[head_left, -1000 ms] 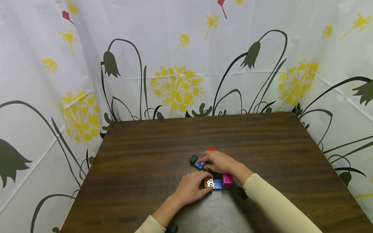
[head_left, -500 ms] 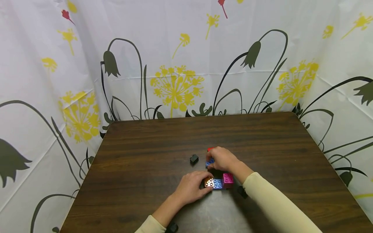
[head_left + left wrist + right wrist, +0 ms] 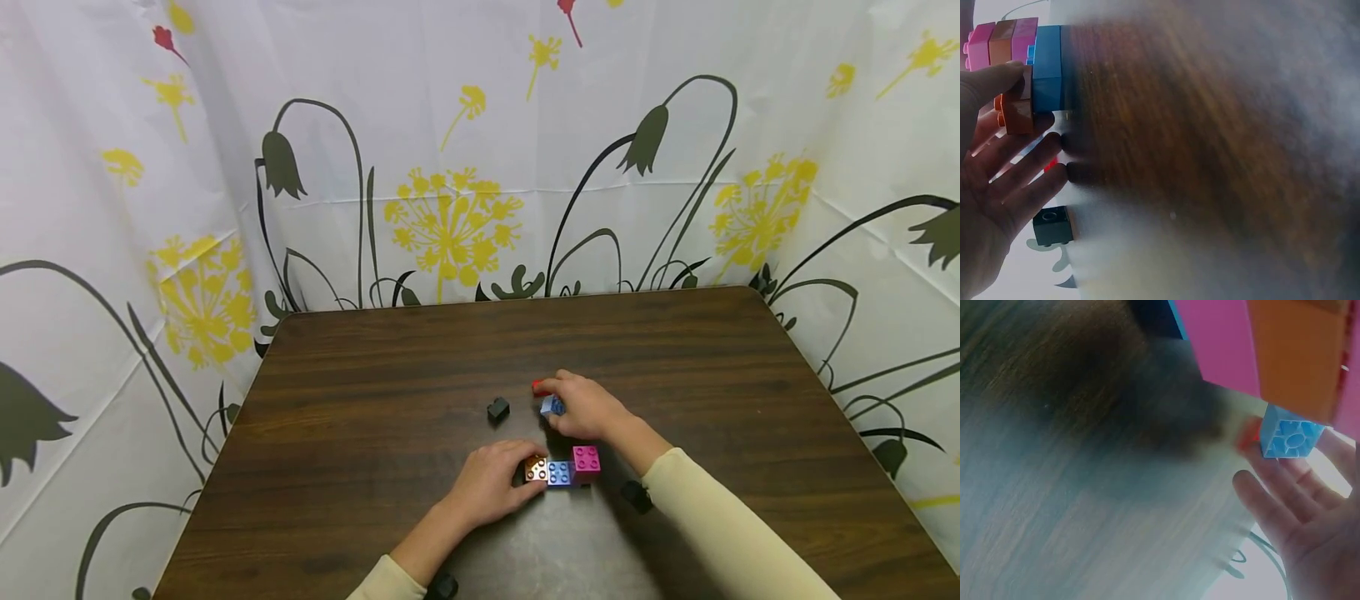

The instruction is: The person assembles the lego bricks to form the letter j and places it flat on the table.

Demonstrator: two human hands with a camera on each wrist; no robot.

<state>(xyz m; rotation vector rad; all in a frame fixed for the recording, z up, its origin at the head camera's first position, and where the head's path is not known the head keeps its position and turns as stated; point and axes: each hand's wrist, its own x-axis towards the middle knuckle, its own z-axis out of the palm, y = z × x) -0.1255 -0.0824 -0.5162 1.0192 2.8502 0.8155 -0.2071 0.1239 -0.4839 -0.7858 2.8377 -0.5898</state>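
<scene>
near the middle of the dark wood-grain tabletop (image 3: pixel 375 375): both my forearms reach in from the near edge, pale yellow sleeves (image 3: pixel 727 517) ending short of the wrists.

left hand (image 3: pixel 491 479): low, back of the hand upward, thumb and index finger gripping the orange block (image 3: pixel 536 468) from either side; left wrist view shows my other fingers stretched out and slightly spread. the orange block sits on one end of a blue base (image 3: pixel 1047 75). at the other end stands a stack (image 3: pixel 1002 44) of three: pink over orange over magenta. blue studs show between.

right hand (image 3: pixel 588 407): farther out than the left, back of the hand upward, fingers and thumb pinching a light blue block (image 3: pixel 552 407). block tilted, hollow underside facing the right wrist view; one finger extends free of it.

red block (image 3: pixel 538 387): just beyond my right fingers, partly hidden; cannot tell whether touching. black block (image 3: pixel 498 409): on the tabletop, left of the right hand, apart from both hands. flower-print curtain (image 3: pixel 450 233) behind.
</scene>
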